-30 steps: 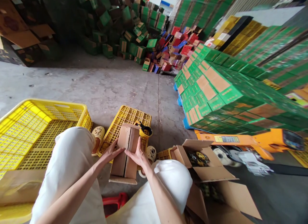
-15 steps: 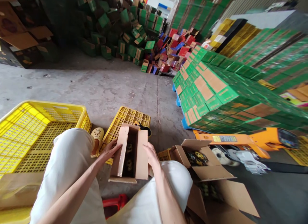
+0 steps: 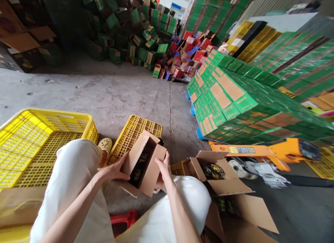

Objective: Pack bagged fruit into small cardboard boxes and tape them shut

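Note:
Between my knees a small open cardboard box (image 3: 153,166) is held tilted, its flaps standing up. My left hand (image 3: 116,170) grips its left side, thumb on the flap and fingers partly hidden. On the right side my right hand (image 3: 164,168) presses its fingers against the other flap. Inside the box lie dark packs with yellowish shapes, too shadowed to make out. Beneath and behind it is an upturned yellow plastic crate (image 3: 130,131), with a black round object (image 3: 161,142) partly hidden by the box.
A large yellow crate (image 3: 90,126) stands at my left. By my right knee are an open carton (image 3: 227,187) with yellow-and-black packs and another open carton (image 3: 258,208). Beyond them are an orange pallet jack (image 3: 261,150) and stacked green boxes (image 3: 224,103). A red stool (image 3: 125,220) shows below me.
The cardboard box has turned clockwise and tipped, its far end shifting right. My left hand has moved lower along its side, and both hands stay on it.

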{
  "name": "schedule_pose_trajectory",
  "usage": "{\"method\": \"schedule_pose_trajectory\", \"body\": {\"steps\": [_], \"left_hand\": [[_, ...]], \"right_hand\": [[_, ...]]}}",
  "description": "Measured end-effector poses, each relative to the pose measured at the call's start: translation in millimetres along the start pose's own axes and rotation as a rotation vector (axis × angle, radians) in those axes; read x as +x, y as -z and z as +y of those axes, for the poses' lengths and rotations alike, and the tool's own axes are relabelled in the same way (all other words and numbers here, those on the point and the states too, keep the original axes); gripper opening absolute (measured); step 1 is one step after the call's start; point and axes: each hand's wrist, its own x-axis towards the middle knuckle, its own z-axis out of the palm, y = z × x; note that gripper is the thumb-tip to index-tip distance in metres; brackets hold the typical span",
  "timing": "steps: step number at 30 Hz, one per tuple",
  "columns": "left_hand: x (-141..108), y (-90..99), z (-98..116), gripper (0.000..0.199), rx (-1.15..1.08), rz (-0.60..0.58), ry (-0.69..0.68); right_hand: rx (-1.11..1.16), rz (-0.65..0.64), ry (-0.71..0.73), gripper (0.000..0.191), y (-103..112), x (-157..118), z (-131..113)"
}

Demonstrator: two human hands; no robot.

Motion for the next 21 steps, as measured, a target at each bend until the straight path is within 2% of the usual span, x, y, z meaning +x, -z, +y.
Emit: {"method": "schedule_pose_trajectory", "body": {"steps": [1, 3, 6, 8, 10, 11, 13, 16, 18, 21], "left_hand": [[0.3, -2.7, -0.2, 0.145, 0.045, -0.01, -0.025], [1.4, -6.3, 0.7, 0.143, 0.114, -0.028, -0.078], [0.7, -1.3, 3.7, 0.136, 0.135, -0.077, -0.1], [-3.0, 9.8, 4.9, 0.131, 0.055, -0.108, -0.084], [-8.4, 23.9, 4.5, 0.124, -0.139, -0.079, -0.043], [-11.1, 30.9, 3.9, 0.118, -0.266, -0.018, -0.004], [-14.7, 42.2, 2.2, 0.106, -0.493, 0.182, 0.092], [-12.3, 49.0, -0.2, 0.097, -0.639, 0.475, 0.206], [-5.6, 47.1, -2.5, 0.087, -0.66, 0.579, 0.228], [5.0, 40.2, -8.1, 0.072, -0.655, 0.681, 0.179]], "right_hand": [[-0.036, 0.025, -0.025, 0.089, -0.7, 9.4, -2.9], [-0.125, 0.044, 0.034, 0.098, -3.2, 27.2, -11.5], [-0.254, -0.071, 0.021, 0.098, -8.7, 43.0, -27.8], [-0.305, -0.148, -0.04, 0.096, -11.0, 46.7, -36.9], [-0.316, -0.154, -0.084, 0.088, -10.0, 48.4, -41.6], [-0.307, -0.141, -0.097, 0.08, -8.1, 49.1, -41.8], [-0.279, -0.128, -0.104, 0.059, -2.2, 49.7, -38.9], [-0.248, -0.151, -0.097, 0.033, 8.2, 46.2, -30.3], [-0.244, -0.141, -0.08, 0.032, 14.0, 39.7, -25.4], [-0.155, -0.136, 0.007, 0.045, 20.6, 27.8, -20.4]]}}
